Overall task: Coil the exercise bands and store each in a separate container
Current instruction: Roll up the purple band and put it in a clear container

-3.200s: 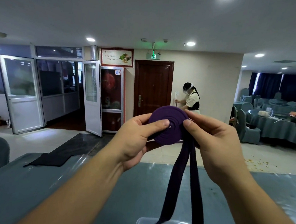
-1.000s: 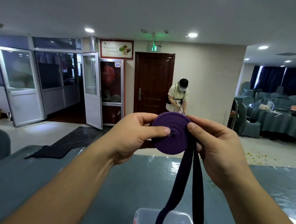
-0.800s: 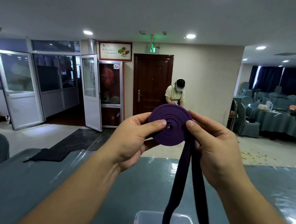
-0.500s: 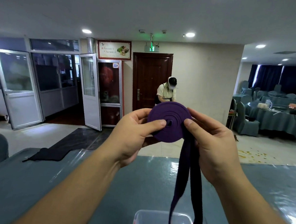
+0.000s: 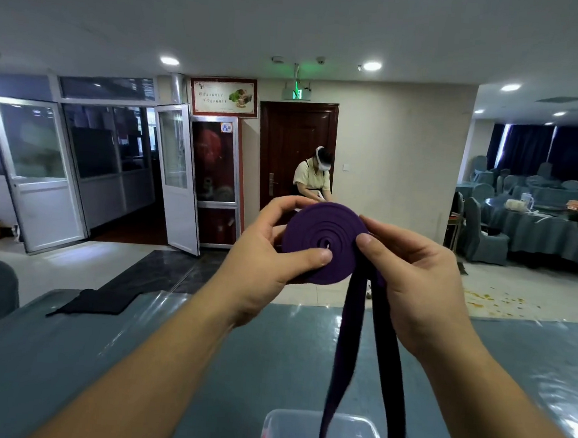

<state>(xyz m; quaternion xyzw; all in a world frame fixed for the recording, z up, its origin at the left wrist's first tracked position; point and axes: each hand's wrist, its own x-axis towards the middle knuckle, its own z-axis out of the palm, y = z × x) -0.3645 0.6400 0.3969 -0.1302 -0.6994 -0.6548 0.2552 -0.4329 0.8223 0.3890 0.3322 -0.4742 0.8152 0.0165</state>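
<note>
Head camera looks past two raised bare hands at a dining hall. Both hands hold a purple exercise band (image 5: 320,234), most of it wound into a flat spiral disc held upright in the air above the near table (image 5: 134,362). The left hand (image 5: 264,265) grips the disc from the left, thumb pressed across its near face close to the centre, fingers curled behind. The right hand (image 5: 413,279) pinches the disc's right edge, thumb on the near face, fingers behind. From the disc's lower right the uncoiled remainder hangs as a long narrow loop, its bottom dropping in front of a clear plastic container (image 5: 300,435) at the near edge of the table. Whether the loop touches or enters that container cannot be told, and the container's contents are not visible apart from an orange-red part at its left side.

A black cloth (image 5: 97,303) lies on the table's far left corner. Beyond, a person (image 5: 312,179) in a pale top stands before a dark wooden door (image 5: 295,151). Above the door hangs a green-lit sign (image 5: 294,93); its lettering is too small to read. Left of the door a red-framed poster (image 5: 223,96) shows red characters and a food picture, not legible. Far right, a round table (image 5: 547,223) with a blue-grey cloth carries small items, with covered chairs around it.
</note>
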